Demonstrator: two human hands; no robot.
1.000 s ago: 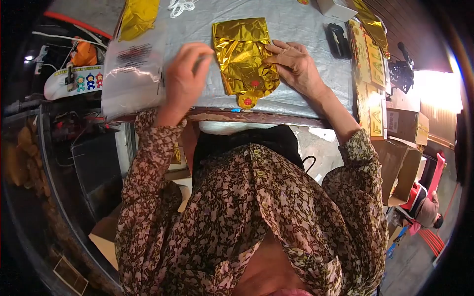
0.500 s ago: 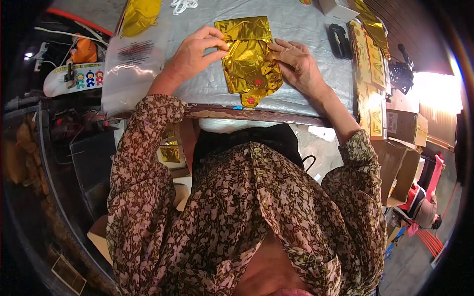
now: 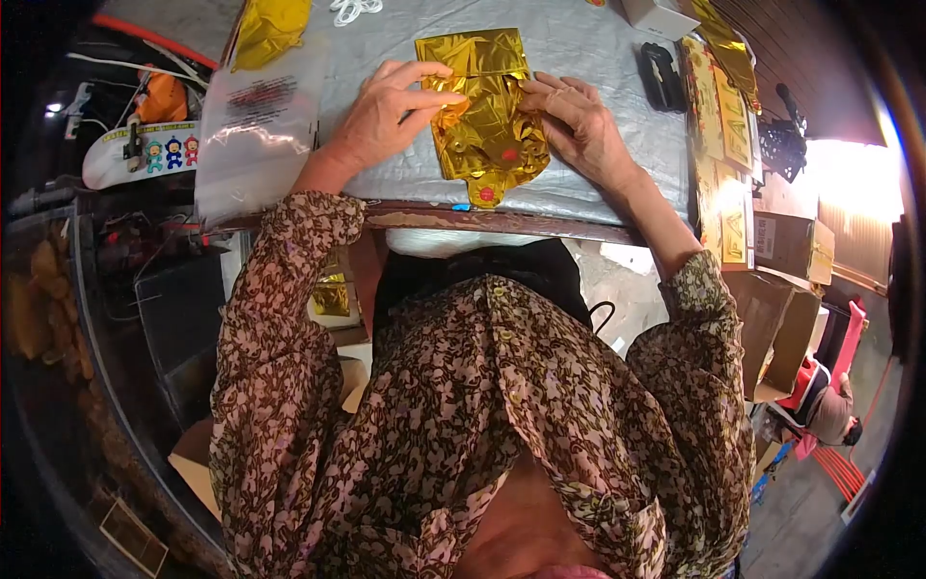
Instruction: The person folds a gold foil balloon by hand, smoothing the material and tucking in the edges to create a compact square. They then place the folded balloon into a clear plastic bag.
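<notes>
A flat, crinkled piece of gold foil [image 3: 487,121] lies on the silver-grey table cover [image 3: 367,193] in front of me. It is folded, with a crease across its upper part, a red spot on its body and another on the rounded tab at its near end. My left hand [image 3: 391,111] is at its left edge, fingers on the foil and its edge pinched up between them. My right hand [image 3: 582,125] has curled fingers gripping the right edge; its thumb is partly hidden.
Clear plastic bags [image 3: 256,135] and more gold foil [image 3: 270,34] lie on the left. White cord [image 3: 357,10] is at the back. A black object [image 3: 662,77] and a white box [image 3: 661,14] are on the right, with cardboard boxes [image 3: 767,323] beyond. Another person [image 3: 830,410] sits at far right.
My left hand has moved right and slightly down over the foil, lifting its left edge inward. The foil's upper part looks flatter and reaches slightly higher. My right hand has barely moved.
</notes>
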